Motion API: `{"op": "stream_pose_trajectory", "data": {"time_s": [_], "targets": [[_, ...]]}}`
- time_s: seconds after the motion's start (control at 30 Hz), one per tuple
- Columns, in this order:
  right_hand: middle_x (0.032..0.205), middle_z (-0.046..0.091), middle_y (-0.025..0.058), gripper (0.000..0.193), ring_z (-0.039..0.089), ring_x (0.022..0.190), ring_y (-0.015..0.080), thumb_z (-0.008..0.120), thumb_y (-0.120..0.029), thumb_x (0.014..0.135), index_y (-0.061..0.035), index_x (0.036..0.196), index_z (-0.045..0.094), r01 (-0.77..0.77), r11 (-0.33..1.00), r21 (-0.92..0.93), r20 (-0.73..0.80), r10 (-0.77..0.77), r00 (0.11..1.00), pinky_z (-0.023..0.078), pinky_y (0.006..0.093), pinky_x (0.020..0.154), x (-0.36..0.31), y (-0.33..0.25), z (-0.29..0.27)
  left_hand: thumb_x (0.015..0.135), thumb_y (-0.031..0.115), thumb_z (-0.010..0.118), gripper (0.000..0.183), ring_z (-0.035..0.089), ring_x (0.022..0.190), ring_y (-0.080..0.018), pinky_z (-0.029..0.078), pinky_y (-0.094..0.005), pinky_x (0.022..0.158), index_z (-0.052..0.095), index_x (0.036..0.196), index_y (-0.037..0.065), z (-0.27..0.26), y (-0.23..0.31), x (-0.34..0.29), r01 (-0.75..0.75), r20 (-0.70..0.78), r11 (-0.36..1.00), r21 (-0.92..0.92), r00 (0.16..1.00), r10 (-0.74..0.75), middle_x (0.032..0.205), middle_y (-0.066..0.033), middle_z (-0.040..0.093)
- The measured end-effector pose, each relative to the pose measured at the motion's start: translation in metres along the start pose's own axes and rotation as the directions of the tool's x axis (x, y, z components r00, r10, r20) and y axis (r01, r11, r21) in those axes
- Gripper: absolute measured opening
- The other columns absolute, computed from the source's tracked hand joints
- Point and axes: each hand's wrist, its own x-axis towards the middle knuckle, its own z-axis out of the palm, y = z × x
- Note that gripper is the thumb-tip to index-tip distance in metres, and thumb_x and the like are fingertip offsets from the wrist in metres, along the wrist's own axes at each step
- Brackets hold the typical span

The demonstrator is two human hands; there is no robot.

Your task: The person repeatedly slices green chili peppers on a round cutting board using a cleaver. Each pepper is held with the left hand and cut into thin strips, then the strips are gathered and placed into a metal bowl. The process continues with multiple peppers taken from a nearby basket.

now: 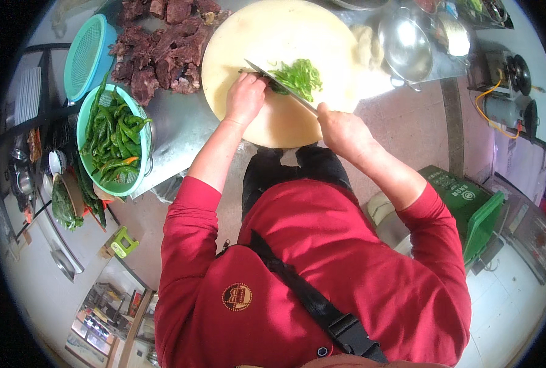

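Observation:
On a round, pale cutting board (273, 37), a kitchen knife (283, 87) lies slantwise, its blade pointing to the far left. My right hand (345, 132) is closed round its handle, which is mostly hidden in the grip. To the left of the blade, my left hand (247, 100) presses curled fingers down on a green pepper, largely covered by the fingers and the blade. A loose heap of sliced green pepper (303, 78) sits just right of the blade, partly touching it.
Whole green peppers (115, 138) fill a turquoise basket (84, 161) at the left; another turquoise basket (84, 58) stands behind it. Chunks of dark red meat (169, 52) lie left of the board. A metal bowl (406, 46) is at the right, a green bin (457, 196) lower right.

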Motion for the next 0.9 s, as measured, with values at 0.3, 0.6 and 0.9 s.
{"op": "stream_pose_trajectory", "data": {"time_s": [0.3, 0.6, 0.9], "targets": [[0.084, 0.072, 0.0252, 0.014, 0.072, 0.081, 0.0460, 0.048, -0.010, 0.101, -0.0001, 0.109, 0.054, -0.055, 0.997, 0.055, 0.037, 0.053, 0.998, 0.057, 0.0566, 0.072, 0.005, -0.002, 0.005, 0.082, 0.002, 0.064, 0.017, 0.064, 0.100, -0.0306, 0.058, -0.0444, 0.084, 0.072, 0.096, 0.008, 0.000, -0.004, -0.004, -0.047, -0.073, 0.998, -0.044, 0.996, 0.043, 0.100, -0.0075, 0.068], [0.083, 0.072, 0.0250, 0.012, 0.072, 0.080, 0.0450, 0.051, -0.009, 0.099, 0.0004, 0.106, 0.054, -0.012, 0.997, 0.075, 0.015, 0.011, 1.000, 0.057, 0.0556, 0.071, 0.013, -0.002, 0.008, 0.083, 0.003, 0.065, 0.016, 0.064, 0.100, -0.0327, 0.057, -0.0459, 0.085, 0.072, 0.096, 0.007, -0.005, -0.005, -0.006, -0.042, -0.024, 0.999, -0.029, 0.999, 0.042, 0.099, -0.0098, 0.068], [0.087, 0.074, 0.0239, 0.018, 0.074, 0.080, 0.0426, 0.052, -0.016, 0.100, -0.0012, 0.108, 0.059, -0.045, 0.988, 0.149, -0.002, 0.046, 0.999, 0.058, 0.0552, 0.072, 0.027, 0.015, 0.017, 0.091, 0.010, 0.068, 0.007, 0.064, 0.101, -0.0361, 0.054, -0.0459, 0.088, 0.072, 0.093, 0.004, -0.013, -0.019, -0.007, 0.100, -0.096, 0.995, -0.022, 0.990, -0.101, 0.101, -0.0137, 0.070]]}}
